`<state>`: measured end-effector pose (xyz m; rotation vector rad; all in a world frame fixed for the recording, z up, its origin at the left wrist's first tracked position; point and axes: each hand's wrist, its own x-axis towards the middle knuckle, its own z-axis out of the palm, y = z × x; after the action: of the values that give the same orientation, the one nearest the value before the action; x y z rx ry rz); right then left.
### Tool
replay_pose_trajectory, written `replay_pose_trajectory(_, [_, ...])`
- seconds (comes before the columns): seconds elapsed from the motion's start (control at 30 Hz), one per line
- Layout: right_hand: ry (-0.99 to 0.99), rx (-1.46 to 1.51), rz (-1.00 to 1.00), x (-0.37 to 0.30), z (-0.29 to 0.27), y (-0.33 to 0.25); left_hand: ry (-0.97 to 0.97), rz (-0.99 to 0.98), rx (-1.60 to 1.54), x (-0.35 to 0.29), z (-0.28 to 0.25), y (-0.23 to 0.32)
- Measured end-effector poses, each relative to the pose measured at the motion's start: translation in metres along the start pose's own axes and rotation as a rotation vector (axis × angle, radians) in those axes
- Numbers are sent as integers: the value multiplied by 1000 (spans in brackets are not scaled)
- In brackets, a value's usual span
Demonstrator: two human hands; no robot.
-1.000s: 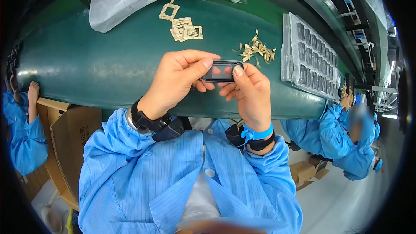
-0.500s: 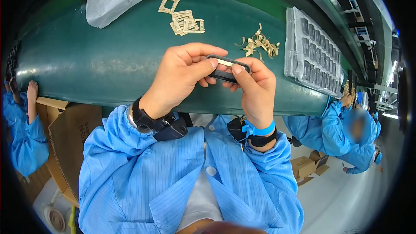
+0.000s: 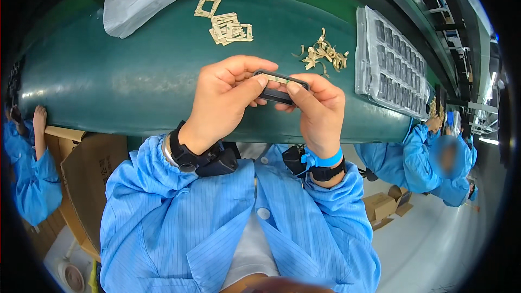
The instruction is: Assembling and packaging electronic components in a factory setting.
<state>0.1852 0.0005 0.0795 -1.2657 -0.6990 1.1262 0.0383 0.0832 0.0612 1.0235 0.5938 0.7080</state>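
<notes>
Frame (image 3: 279,96), dark and rectangular, sits between left hand (image 3: 223,91) and right hand (image 3: 321,107), each pinching one end. Step in hand appears to be thumb-pressing its pale strip (image 3: 277,79); next move likely calls for even support. Curled strips (image 3: 324,55) lie beyond the right hand.

L hand (image 3: 218,93) & R hand (image 3: 321,109) face each other, pinching w/ thumbs (image 3: 253,87) on top, tips apart; L index finger (image 3: 255,63) stretches toward R side, other fingers (image 3: 281,107) curl below; both arms (image 3: 145,169) bend inward.
</notes>
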Motion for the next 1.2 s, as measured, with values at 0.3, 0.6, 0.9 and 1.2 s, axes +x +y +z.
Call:
replay_pose_trajectory(0.3, [-13,-137,6,2,-4,-6,-50,-61,-17,4,-5,-3])
replay_pose_trajectory(0.6, [319,-692,-621,-4,1,14,179,302,292,-4,4,-13])
replay_pose_trajectory(0.9, [375,-100,-157,-1,14,9,206,733,732,-4,8,-16])
replay_pose_trajectory(1.2, [422,-313,-388,5,9,21,195,690,721,-4,12,-20])
